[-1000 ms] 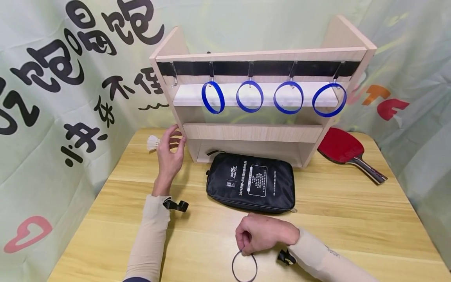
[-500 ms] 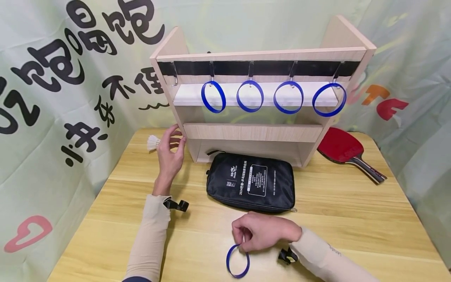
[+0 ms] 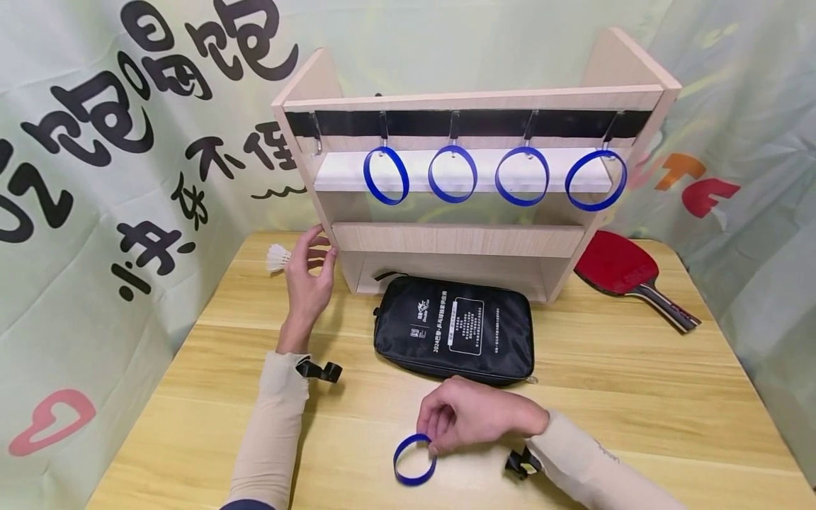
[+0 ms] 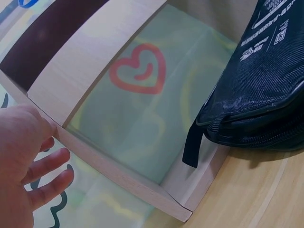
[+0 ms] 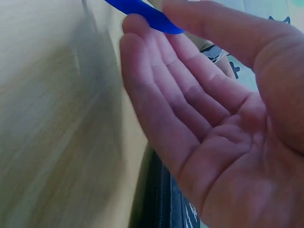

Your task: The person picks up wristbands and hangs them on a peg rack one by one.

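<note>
Thumb and fingertips of my right hand point(image 3: 472, 418) pinch the edge of a blue wristband point(image 3: 408, 482), held low over the table in front of the black case. In the right wrist view, part of the blue band point(image 5: 142, 12) lies between thumb and fingers. My left hand point(image 3: 309, 283) rests against the left side panel of a small wooden shelf point(image 3: 459, 241), its fingers loosely bent; the left wrist view has this hand point(image 4: 28, 166) beside the panel's edge. Several blue wristbands point(image 3: 452, 198) hang from hooks on the shelf's black strip point(image 3: 484, 124); the leftmost hook point(image 3: 317, 145) carries none.
A black zipped case point(image 3: 452, 329) lies before the shelf, its back edge at the lower compartment. A red table tennis bat point(image 3: 618, 265) lies on the right, and a white shuttlecock point(image 3: 277, 258) stands behind my left hand. Printed cloth point(image 3: 146, 304) surrounds the wooden table point(image 3: 637, 375).
My right hand has shifted slightly left and away from me, carrying the wristband left and up in the head view. The band has turned and tilted. My left hand stays put.
</note>
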Demonstrator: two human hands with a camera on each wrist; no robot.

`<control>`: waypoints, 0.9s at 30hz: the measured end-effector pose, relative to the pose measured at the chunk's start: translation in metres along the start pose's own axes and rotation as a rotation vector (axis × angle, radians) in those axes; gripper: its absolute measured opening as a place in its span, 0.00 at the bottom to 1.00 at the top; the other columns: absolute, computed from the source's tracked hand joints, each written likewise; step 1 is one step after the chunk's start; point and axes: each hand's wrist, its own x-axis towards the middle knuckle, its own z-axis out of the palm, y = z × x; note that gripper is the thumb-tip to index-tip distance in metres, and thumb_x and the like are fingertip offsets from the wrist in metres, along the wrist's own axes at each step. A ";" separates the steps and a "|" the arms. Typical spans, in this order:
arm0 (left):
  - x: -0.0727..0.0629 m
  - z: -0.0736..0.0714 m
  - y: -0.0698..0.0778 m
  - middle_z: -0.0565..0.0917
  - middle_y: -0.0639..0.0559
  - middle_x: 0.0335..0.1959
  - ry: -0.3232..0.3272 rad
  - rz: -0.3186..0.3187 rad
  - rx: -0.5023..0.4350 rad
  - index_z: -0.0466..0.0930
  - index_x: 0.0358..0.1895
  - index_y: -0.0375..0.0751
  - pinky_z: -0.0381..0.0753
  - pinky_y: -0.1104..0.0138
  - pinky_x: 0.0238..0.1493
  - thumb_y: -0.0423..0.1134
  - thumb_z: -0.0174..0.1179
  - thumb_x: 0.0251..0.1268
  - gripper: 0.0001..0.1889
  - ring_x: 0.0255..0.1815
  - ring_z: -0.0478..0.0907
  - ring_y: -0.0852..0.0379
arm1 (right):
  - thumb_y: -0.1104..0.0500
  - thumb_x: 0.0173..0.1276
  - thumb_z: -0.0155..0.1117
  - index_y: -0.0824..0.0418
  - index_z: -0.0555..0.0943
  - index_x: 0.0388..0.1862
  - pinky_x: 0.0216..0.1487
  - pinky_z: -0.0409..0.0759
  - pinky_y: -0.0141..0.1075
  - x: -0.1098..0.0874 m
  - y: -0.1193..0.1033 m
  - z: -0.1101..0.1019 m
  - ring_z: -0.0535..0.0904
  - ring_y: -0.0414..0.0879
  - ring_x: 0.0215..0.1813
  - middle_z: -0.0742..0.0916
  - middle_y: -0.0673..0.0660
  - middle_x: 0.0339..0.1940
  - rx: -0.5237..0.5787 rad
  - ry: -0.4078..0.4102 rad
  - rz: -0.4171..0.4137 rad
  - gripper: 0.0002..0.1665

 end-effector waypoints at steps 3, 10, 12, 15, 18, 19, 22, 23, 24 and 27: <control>0.000 0.000 0.000 0.89 0.32 0.54 -0.002 -0.004 0.009 0.79 0.72 0.37 0.88 0.66 0.47 0.28 0.65 0.77 0.23 0.47 0.89 0.37 | 0.64 0.65 0.83 0.60 0.90 0.44 0.45 0.92 0.31 0.002 0.000 -0.001 0.88 0.31 0.37 0.93 0.48 0.35 0.033 0.035 -0.009 0.10; 0.001 -0.001 0.001 0.88 0.29 0.54 -0.009 -0.009 0.010 0.78 0.72 0.36 0.87 0.68 0.48 0.28 0.65 0.77 0.23 0.48 0.89 0.36 | 0.62 0.67 0.82 0.64 0.90 0.46 0.47 0.93 0.34 0.007 -0.005 -0.007 0.90 0.34 0.40 0.95 0.54 0.39 0.075 0.122 -0.051 0.11; 0.001 -0.002 0.002 0.87 0.28 0.55 -0.008 -0.011 0.006 0.78 0.72 0.35 0.87 0.69 0.48 0.28 0.65 0.77 0.23 0.48 0.89 0.36 | 0.61 0.67 0.82 0.65 0.90 0.47 0.48 0.93 0.35 0.009 -0.006 -0.010 0.91 0.35 0.40 0.95 0.55 0.40 0.090 0.146 -0.055 0.13; 0.001 -0.002 0.002 0.87 0.28 0.55 -0.003 -0.013 0.004 0.78 0.72 0.35 0.88 0.70 0.49 0.28 0.65 0.77 0.23 0.48 0.89 0.35 | 0.61 0.67 0.81 0.65 0.90 0.48 0.49 0.93 0.37 0.010 -0.010 -0.015 0.92 0.37 0.42 0.96 0.57 0.41 0.112 0.180 -0.062 0.13; 0.001 -0.001 0.000 0.87 0.28 0.55 -0.001 -0.009 0.003 0.79 0.72 0.35 0.88 0.68 0.49 0.28 0.65 0.76 0.23 0.48 0.89 0.34 | 0.63 0.68 0.80 0.66 0.89 0.49 0.49 0.94 0.38 0.010 -0.015 -0.021 0.92 0.38 0.42 0.95 0.60 0.42 0.111 0.215 -0.094 0.13; 0.001 -0.001 0.000 0.88 0.29 0.54 -0.001 -0.006 0.004 0.79 0.72 0.35 0.88 0.68 0.49 0.27 0.65 0.76 0.23 0.48 0.89 0.34 | 0.64 0.68 0.80 0.67 0.89 0.49 0.49 0.94 0.39 0.011 -0.018 -0.024 0.92 0.38 0.43 0.95 0.60 0.43 0.112 0.227 -0.108 0.14; 0.001 -0.001 -0.001 0.88 0.29 0.54 0.002 0.005 0.003 0.79 0.72 0.35 0.88 0.68 0.48 0.27 0.65 0.76 0.23 0.47 0.89 0.32 | 0.65 0.68 0.80 0.69 0.89 0.50 0.49 0.94 0.40 0.014 -0.027 -0.031 0.93 0.40 0.43 0.95 0.62 0.43 0.119 0.272 -0.142 0.14; 0.001 -0.001 -0.002 0.88 0.29 0.54 0.004 0.008 0.005 0.79 0.72 0.35 0.88 0.68 0.47 0.27 0.66 0.76 0.23 0.47 0.89 0.32 | 0.65 0.67 0.80 0.68 0.89 0.50 0.50 0.94 0.40 0.016 -0.031 -0.034 0.93 0.41 0.44 0.95 0.62 0.44 0.125 0.291 -0.141 0.14; 0.001 -0.001 -0.002 0.88 0.29 0.54 0.006 0.009 0.003 0.79 0.71 0.35 0.88 0.69 0.47 0.27 0.65 0.76 0.23 0.47 0.89 0.32 | 0.65 0.67 0.80 0.68 0.89 0.49 0.50 0.94 0.40 0.017 -0.035 -0.036 0.93 0.42 0.44 0.95 0.62 0.44 0.131 0.309 -0.146 0.14; 0.001 -0.001 -0.002 0.88 0.28 0.54 0.007 0.012 0.007 0.79 0.71 0.35 0.87 0.70 0.46 0.27 0.65 0.76 0.23 0.47 0.89 0.33 | 0.64 0.68 0.80 0.66 0.89 0.49 0.51 0.94 0.40 0.022 -0.047 -0.042 0.94 0.46 0.44 0.95 0.61 0.43 0.152 0.365 -0.157 0.12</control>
